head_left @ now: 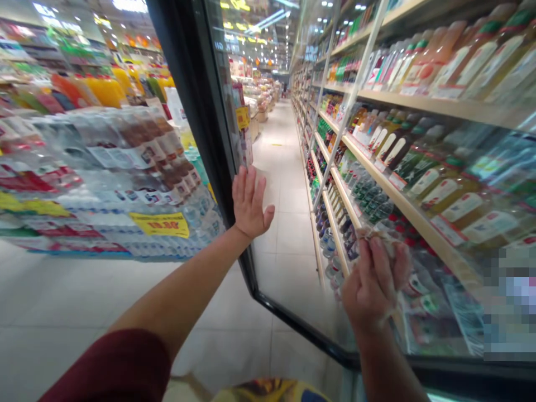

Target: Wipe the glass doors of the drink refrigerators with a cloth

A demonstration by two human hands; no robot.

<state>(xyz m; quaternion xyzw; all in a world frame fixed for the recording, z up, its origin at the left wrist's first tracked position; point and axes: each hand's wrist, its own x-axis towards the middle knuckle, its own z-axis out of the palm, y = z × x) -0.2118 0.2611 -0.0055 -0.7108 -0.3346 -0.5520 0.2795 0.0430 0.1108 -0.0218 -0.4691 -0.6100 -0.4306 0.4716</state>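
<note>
Glass ahead, and the door [285,273] bars any straight push forward! Its black frame [196,111] walls off the left side, its bottom rail [299,322] cuts low across the front. The left hand [250,204] sits spread right by that frame, and a clear stretch of pane opens between it and the right hand [374,279], which fills the space on the right, cloth [381,239] bunched at its fingertips. Out left of the frame, there's open air above the floor [84,296], until stacked bottles [138,151] close it off further back!
</note>
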